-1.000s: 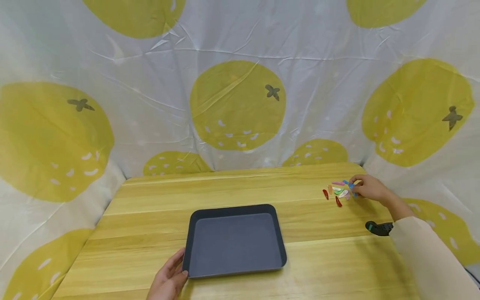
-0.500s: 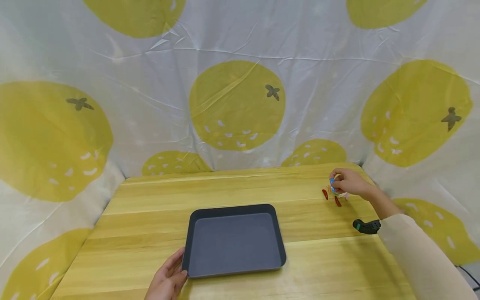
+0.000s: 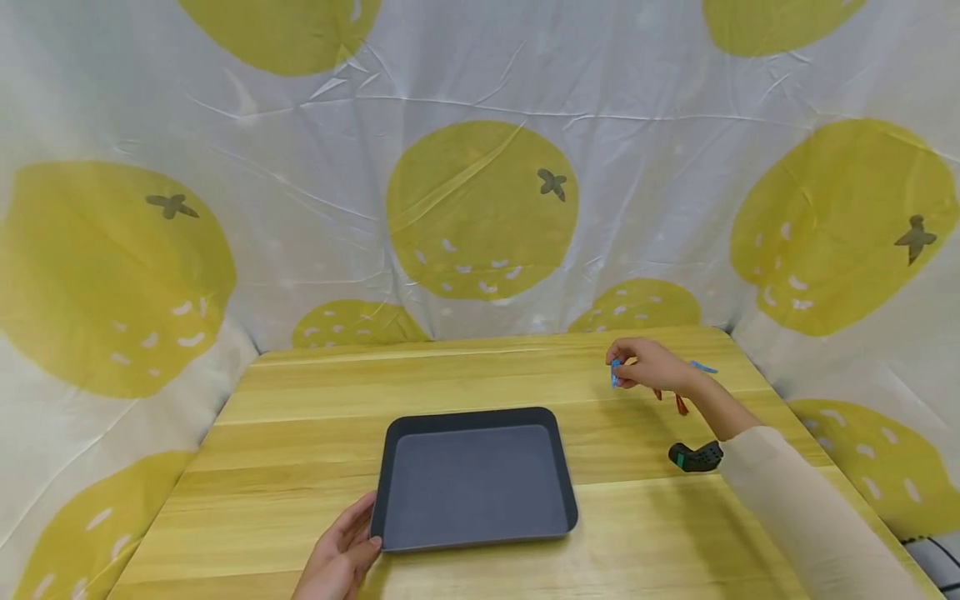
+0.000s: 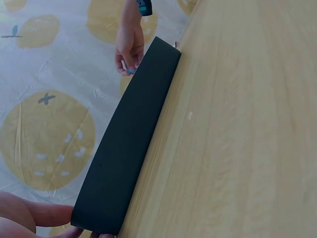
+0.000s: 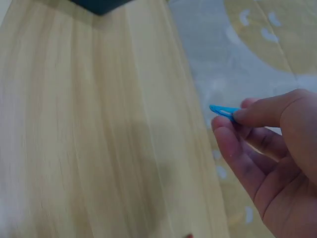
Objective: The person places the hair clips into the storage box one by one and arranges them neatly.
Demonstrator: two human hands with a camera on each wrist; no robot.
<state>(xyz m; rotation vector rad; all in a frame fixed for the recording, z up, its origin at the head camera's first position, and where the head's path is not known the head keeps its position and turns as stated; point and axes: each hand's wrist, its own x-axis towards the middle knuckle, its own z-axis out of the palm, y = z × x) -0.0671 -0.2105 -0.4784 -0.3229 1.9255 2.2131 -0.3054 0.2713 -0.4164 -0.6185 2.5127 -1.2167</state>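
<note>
Between thumb and fingertips, my right hand pinches a blue snap hair clip, held above the table's right half. Behind that hand, another blue hair clip lies on the wood, and red hair clips show just below the wrist. Other clips of the group are hidden by the hand and forearm. A dark grey rectangular baking tray sits in the middle of the table. My left hand grips its near left corner, thumb on the rim and fingers at the outer side, also seen in the left wrist view.
The wooden table reaches back to a hanging curtain with yellow fruit prints. A black device is worn at the right wrist. A dark cable shows beyond the table's right edge.
My right hand has picked up a blue hair clip from the group and carried it left toward the tray. My left hand and the tray stay in place.
</note>
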